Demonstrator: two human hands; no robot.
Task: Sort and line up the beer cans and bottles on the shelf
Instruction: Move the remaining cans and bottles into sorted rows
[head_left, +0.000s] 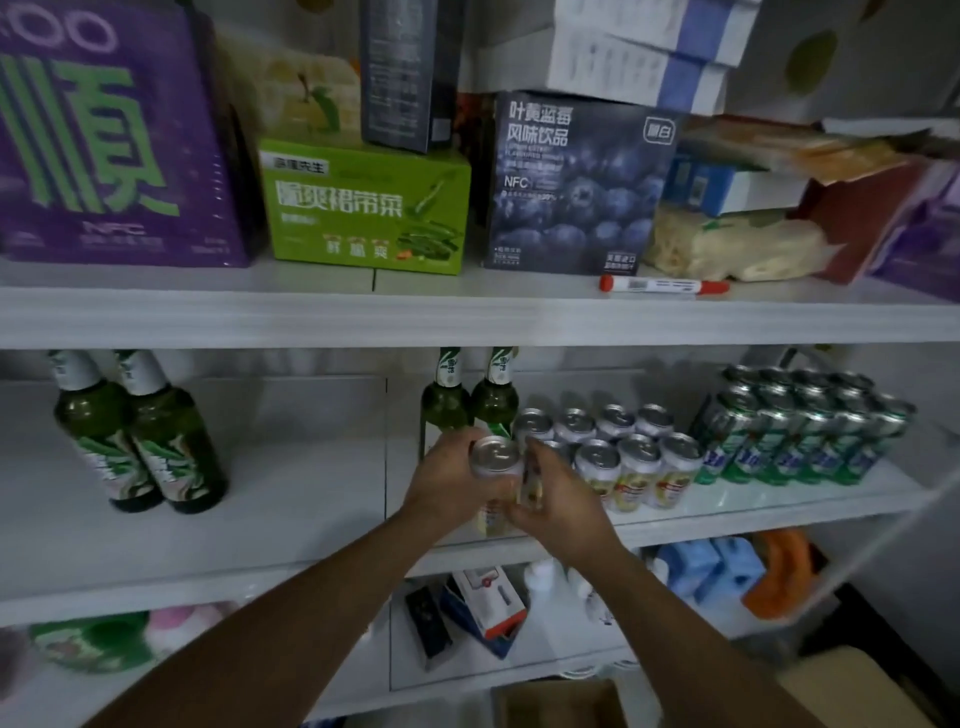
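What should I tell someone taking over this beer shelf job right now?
Left hand and right hand together grip one pale can at the middle shelf front.
Done: pale cans in rows; green cans blocked at right.
Left: set the held can into the pale rows; bring the two left bottles over to the two middle bottles.

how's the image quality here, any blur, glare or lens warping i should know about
Head view: dim, flat light with murky corners; the shelf edge bows from wide-angle distortion; the purple box and right-hand packages are smeared at the borders; the can held by the left hand and right hand is slightly motion-blurred; mild sheen on the green bottles, no harsh glare.
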